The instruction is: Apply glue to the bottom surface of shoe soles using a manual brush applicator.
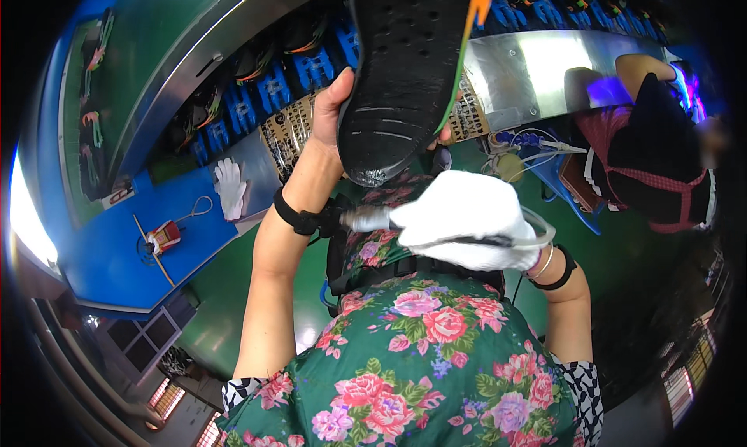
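Observation:
A black shoe bottom [401, 97], dotted with small holes and edged in green and orange, is held up with its toe end toward me. My left hand [331, 116] is bare and closed round it, thumb on the left side and fingertips showing at the right edge. My right hand [467, 221], in a white knitted glove, grips a brush [373, 218] with its bristle end pointing left, below the toe and close to my left wrist. A clear tube [538, 231] loops beside that glove. The brush and the bottom appear apart.
Ahead runs a metal-edged line [537, 66] with several blue racks [272, 89] carrying shoes. Patterned brown tape [284, 140] covers its near edge. On the left, a blue table [117, 252] bears a white glove [229, 186] and a small red container [165, 235]. A co-worker [654, 151] is at the right.

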`<state>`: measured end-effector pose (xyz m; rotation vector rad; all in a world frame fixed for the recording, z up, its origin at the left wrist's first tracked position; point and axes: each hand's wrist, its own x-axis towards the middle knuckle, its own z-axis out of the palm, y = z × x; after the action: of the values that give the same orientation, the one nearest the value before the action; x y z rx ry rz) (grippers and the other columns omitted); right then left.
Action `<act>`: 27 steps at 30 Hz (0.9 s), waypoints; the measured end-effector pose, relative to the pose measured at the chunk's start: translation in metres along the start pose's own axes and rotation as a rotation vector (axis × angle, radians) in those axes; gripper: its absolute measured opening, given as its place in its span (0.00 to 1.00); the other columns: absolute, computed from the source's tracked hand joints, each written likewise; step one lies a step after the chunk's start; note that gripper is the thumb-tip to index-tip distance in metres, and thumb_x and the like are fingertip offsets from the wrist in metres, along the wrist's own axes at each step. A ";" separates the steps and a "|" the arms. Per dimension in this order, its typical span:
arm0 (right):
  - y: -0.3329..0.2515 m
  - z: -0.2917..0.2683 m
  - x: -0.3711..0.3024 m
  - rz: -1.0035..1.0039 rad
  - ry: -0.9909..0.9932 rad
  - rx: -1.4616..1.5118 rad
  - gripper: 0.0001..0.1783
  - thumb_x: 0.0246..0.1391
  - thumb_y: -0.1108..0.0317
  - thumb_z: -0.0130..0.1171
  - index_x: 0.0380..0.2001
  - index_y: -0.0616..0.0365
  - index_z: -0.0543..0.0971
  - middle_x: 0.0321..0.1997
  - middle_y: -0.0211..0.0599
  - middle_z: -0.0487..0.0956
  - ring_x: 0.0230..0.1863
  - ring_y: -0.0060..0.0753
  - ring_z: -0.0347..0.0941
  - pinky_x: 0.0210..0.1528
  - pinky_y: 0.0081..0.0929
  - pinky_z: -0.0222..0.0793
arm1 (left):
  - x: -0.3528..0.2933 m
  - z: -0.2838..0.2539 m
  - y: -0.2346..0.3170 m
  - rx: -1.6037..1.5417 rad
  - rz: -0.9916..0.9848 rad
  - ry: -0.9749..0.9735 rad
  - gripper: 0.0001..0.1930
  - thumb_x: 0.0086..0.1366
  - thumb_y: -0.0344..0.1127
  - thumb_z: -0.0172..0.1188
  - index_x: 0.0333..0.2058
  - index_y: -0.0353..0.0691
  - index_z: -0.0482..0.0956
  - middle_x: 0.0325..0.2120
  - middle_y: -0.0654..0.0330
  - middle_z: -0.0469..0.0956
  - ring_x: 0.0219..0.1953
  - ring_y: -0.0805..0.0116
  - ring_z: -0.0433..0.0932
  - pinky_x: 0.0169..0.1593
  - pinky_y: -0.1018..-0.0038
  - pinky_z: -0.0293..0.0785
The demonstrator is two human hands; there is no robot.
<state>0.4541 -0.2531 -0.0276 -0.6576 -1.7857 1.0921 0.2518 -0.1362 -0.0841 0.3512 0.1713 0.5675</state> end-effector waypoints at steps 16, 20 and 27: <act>0.004 -0.011 0.009 -0.073 -0.149 -0.378 0.19 0.46 0.74 0.71 0.45 0.52 0.87 0.45 0.37 0.86 0.39 0.37 0.81 0.39 0.30 0.77 | -0.001 0.002 0.028 -0.186 -0.258 0.116 0.25 0.73 0.41 0.55 0.60 0.26 0.72 0.51 0.42 0.81 0.48 0.55 0.85 0.56 0.60 0.82; 0.009 -0.011 0.012 -0.007 0.065 -0.218 0.13 0.47 0.74 0.73 0.39 0.55 0.88 0.41 0.38 0.87 0.37 0.37 0.82 0.38 0.31 0.77 | -0.007 -0.001 0.028 -0.132 -0.184 0.155 0.25 0.73 0.43 0.55 0.62 0.31 0.71 0.51 0.43 0.81 0.48 0.56 0.85 0.56 0.61 0.82; 0.012 -0.021 0.017 0.250 0.247 -0.006 0.11 0.47 0.77 0.73 0.37 0.58 0.88 0.40 0.39 0.88 0.40 0.35 0.84 0.44 0.29 0.78 | -0.014 -0.005 0.008 -0.236 -0.089 0.339 0.30 0.76 0.54 0.47 0.62 0.33 0.71 0.52 0.44 0.81 0.49 0.55 0.84 0.54 0.60 0.83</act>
<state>0.4650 -0.2260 -0.0267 -0.9954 -1.5234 1.1160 0.2349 -0.1362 -0.0843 0.0159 0.4396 0.5496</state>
